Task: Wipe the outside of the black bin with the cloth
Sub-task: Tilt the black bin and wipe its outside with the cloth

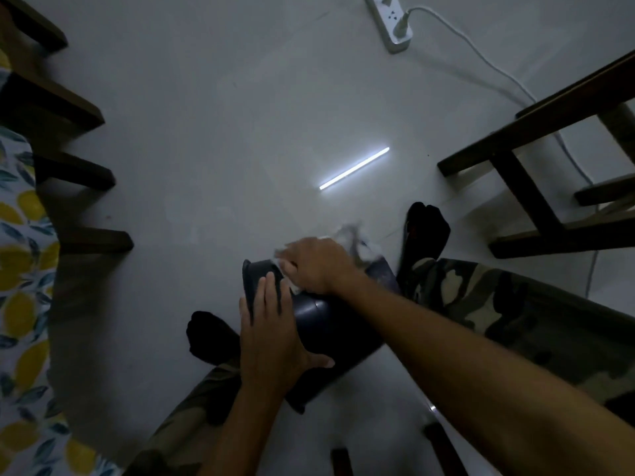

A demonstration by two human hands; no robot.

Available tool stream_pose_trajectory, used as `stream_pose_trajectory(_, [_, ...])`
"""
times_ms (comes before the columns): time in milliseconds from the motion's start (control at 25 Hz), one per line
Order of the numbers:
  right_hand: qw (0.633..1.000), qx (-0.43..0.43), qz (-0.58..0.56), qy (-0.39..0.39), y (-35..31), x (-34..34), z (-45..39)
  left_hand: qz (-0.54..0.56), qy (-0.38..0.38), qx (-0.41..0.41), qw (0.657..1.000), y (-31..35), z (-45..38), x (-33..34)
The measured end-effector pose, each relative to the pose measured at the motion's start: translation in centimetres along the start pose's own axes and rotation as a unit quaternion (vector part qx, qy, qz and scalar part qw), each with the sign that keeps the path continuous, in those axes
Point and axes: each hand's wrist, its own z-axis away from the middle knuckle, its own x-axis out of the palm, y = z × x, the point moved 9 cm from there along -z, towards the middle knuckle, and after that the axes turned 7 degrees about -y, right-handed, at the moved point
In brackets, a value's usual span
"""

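Observation:
The black bin (pixel 330 324) lies tilted on its side on the pale floor between my legs, its rim toward the upper left. My left hand (pixel 275 334) is spread over the bin's side near the rim, with the thumb hooked around the body, holding it steady. My right hand (pixel 316 266) presses a light cloth (pixel 357 242) against the bin's upper far side; the cloth is blurred and trails out past my fingers to the right. Part of the bin is hidden under both hands and my right forearm.
My legs in camouflage trousers and black socks (pixel 426 228) flank the bin. A dark wooden chair frame (pixel 522 187) stands at right, more wooden legs (pixel 86 173) at left beside a lemon-print fabric (pixel 20 269). A white power strip (pixel 391 22) with a cable lies at top.

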Motion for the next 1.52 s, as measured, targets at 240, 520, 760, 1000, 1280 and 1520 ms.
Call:
stream_pose_trajectory(240, [0.978,0.199,0.008,0.067,11.2,-0.1,5.6,0.008,0.012,-0.005,1.000,0.7,1.0,1.4])
stream_pose_trajectory(520, [0.992,-0.092,-0.037,0.077,-2.0,0.9,5.8,0.003,0.017,-0.004,1.000,0.9,1.5,1.4])
stream_pose_trajectory(760, [0.945,0.262,-0.193,0.033,14.2,1.4,7.7,0.025,0.009,-0.015,1.000,1.0,1.8,2.1])
stream_pose_trajectory(1000, [0.910,0.192,-0.315,0.188,12.4,-1.8,7.8,-0.001,0.079,-0.019,0.997,0.4,1.6,-0.8])
stream_pose_trajectory(1280, [0.909,0.126,-0.275,0.285,11.0,-8.8,5.0,-0.049,0.191,-0.011,0.980,-2.8,-1.2,-6.5])
stream_pose_trajectory(1520, [0.880,0.153,-0.238,0.381,9.5,-8.8,11.2,-0.046,0.266,0.001,0.963,-0.1,2.8,-5.2])
